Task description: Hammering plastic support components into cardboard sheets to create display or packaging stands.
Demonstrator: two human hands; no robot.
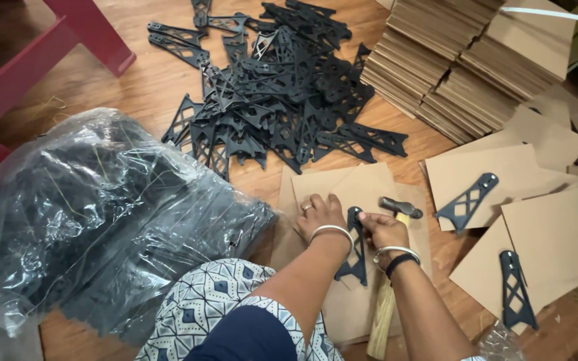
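Your patterned sleeve (215,314) fills the bottom edge, both forearms reaching out over the floor (135,93).

Packages: clear plastic bag (102,214) of dark parts, crumpled, left of you on the floor. Tan cardboard stacks (449,67) top right, sheets edge-on, leaning rows. Loose cardboard sheets (556,234) lie flat on the right, overlapping. No labels readable.

Bracket (356,247) under your hands: black plastic, tapered triangular truss with cross-braced cutouts, lying flat on a cardboard sheet (349,187) just ahead of you. Long axis runs roughly away from you, narrow end far, wide end toward your wrists.

Left hand (319,215): flat on the sheet just left of the bracket, fingers pressed together, ring on one, bangle at the wrist.

Right hand (382,230): fingers pinching the bracket's narrow end; cannot tell if anything small is between them. Hammer (393,267) lies beneath that wrist, metal head far, wooden handle running back toward you. Cannot tell if the hand grips it.

Two more brackets on the right sheets: one (466,200) slanted, narrow end up-right; one (516,287) near upright in view, narrow end far. Big loose pile of brackets (275,87) ahead on the floor. Red stool leg (88,33) top left.
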